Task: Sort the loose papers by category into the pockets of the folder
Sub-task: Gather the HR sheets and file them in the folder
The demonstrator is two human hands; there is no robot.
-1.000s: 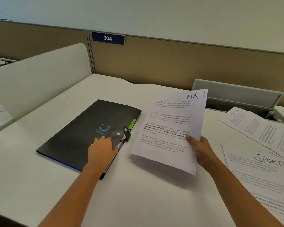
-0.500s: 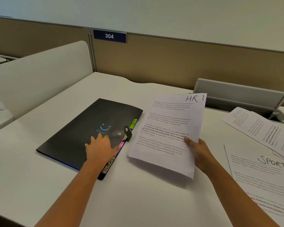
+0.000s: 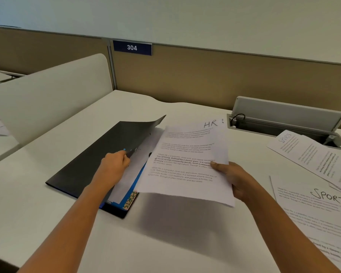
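Found black plastic folder [image 3: 91,164] on white desk [image 3: 47,213], cover edge pinched and raised by left hand [image 3: 112,168]. Noted white printed sheet marked HR [image 3: 187,166] gripped at its edge by right hand [image 3: 232,178], over folder's open side.

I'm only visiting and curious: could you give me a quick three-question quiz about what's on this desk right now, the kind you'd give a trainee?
1. Multiple choice: which word is handwritten at the top of the sheet held by the right hand? A) Sports B) HR C) Tax
2. True or false: the black folder lies shut, with the left hand away from it.
3. Fill in: the blue sign reads ___.
Key: 1 B. 2 False: the left hand grips the black folder's cover, which is raised. 3 304.
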